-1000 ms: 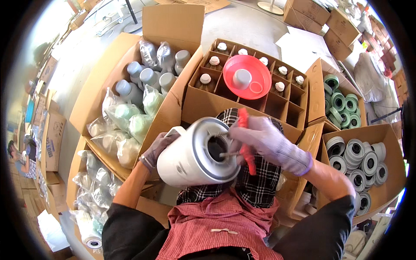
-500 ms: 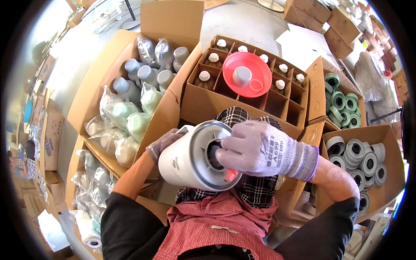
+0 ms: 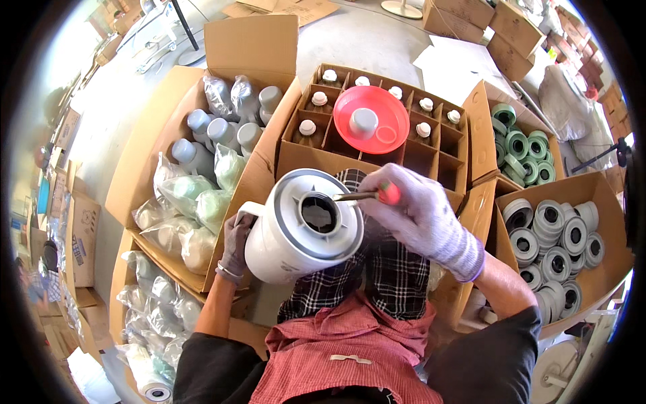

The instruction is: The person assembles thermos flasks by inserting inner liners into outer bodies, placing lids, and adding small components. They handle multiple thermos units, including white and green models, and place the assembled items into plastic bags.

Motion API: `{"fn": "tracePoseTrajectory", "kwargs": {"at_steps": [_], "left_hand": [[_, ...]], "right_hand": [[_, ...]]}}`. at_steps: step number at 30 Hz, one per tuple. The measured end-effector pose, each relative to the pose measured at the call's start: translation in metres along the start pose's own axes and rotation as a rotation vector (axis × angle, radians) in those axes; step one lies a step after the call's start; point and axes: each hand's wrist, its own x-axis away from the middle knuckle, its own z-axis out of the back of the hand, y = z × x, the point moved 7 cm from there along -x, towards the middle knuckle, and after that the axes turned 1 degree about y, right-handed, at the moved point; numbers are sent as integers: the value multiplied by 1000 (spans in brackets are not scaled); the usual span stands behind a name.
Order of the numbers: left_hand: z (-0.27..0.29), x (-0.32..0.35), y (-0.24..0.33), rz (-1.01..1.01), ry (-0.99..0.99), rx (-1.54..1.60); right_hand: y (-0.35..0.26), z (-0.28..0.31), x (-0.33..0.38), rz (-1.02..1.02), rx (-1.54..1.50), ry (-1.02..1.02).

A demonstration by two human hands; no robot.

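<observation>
My left hand (image 3: 235, 246), in a grey glove, is closed round the handle of a pale grey vacuum jug body (image 3: 279, 252). The jug tilts over my lap with its open mouth toward me and a dark inside showing. To the right of the mouth, my right hand (image 3: 420, 212), gloved in light grey, grips a red-handled tool (image 3: 388, 193) with a thin metal shaft. The shaft's tip reaches the mouth's rim at its upper right; whether it touches is unclear.
Ahead is a divided carton (image 3: 303, 161) of white-capped bottles, a red dish (image 3: 350, 101) with a grey cap on it. A carton (image 3: 252, 195) of bagged grey and green jug parts stands left. Cartons of green rings (image 3: 517, 143) and grey rings (image 3: 556, 262) stand right.
My right hand has drawn back from over the jug's mouth and turned the tool, so its shaft now points left at the rim. The jug's mouth is uncovered and its handle has swung further left.
</observation>
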Motion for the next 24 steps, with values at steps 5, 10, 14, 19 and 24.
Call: {"fn": "tracePoseTrajectory", "kwargs": {"at_steps": [5, 10, 14, 19, 24], "left_hand": [[16, -7, 0, -52, 41, 43], [-128, 18, 163, -990, -527, -712], [-230, 75, 180, -1282, -707, -1024], [-249, 114, 82, -1161, -1023, -896], [-222, 112, 83, -1046, -528, -739]], "right_hand": [[70, 4, -17, -324, -229, 113], [266, 39, -34, -820, -249, 365], [382, 48, -47, -709, 459, 341], [325, -42, -119, -224, 911, -90], [349, -63, -113, -351, 872, -226]]}}
